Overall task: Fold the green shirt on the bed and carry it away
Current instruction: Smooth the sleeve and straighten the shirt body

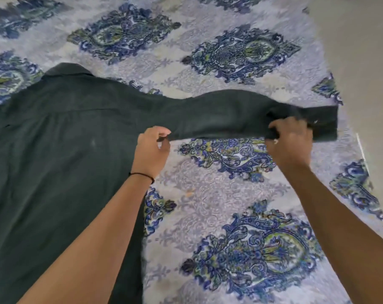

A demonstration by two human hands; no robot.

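Head view: bed [208,176] fills most of the frame, covered by a pale sheet with blue-and-green paisley medallions; a strip of plain floor [366,62] runs along its right edge. Dark green shirt [61,150] lies flat on the bed's left half, back side up, collar [65,69] pointing away from the camera. Shirt body runs off the left and bottom edges of the frame. One sleeve [230,115] is stretched out to the right across the sheet, reaching almost to the bed's edge.

Both forearms enter from the bottom. Left hand [152,150] is closed in a pinch on the sleeve's lower edge, near where the sleeve joins the body. Right hand [290,143] is clenched on bunched fabric close to the cuff [324,123], knuckles up; the cuff sticks out past the hand to the right. Sleeve looks slightly raised between the two hands.

Thin black band [142,175] circles the left wrist. Picture is a little blurred.
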